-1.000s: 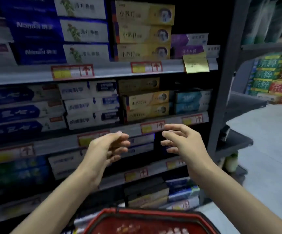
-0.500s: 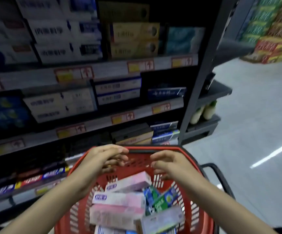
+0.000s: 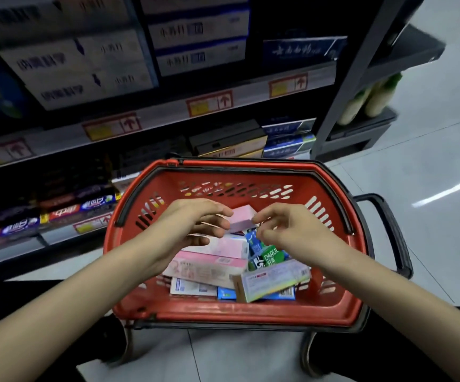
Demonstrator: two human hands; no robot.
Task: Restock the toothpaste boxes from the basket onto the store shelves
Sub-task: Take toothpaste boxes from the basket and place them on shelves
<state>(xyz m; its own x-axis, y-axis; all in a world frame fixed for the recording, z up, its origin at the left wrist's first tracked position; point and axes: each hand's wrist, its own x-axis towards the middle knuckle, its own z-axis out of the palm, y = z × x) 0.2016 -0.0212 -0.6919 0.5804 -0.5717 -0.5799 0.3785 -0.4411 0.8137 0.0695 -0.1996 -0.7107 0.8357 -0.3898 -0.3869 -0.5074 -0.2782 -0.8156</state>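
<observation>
Both spread, left hand (image 3: 193,227) and right hand (image 3: 292,230) flank pink box (image 3: 241,220) by far wall of basket (image 3: 239,164) (judged light, crushable): take its ends.

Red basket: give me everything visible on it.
The red basket is plastic-looking, with slotted walls and a black band on its rim; a black handle shows at its right. It stands upright on a dark legged frame before the shelves. Inside lies a loose pile of toothpaste boxes, mostly pink, some blue and green. The left hand and right hand reach in over the pile, clear of the walls; any grip is unclear.
</observation>
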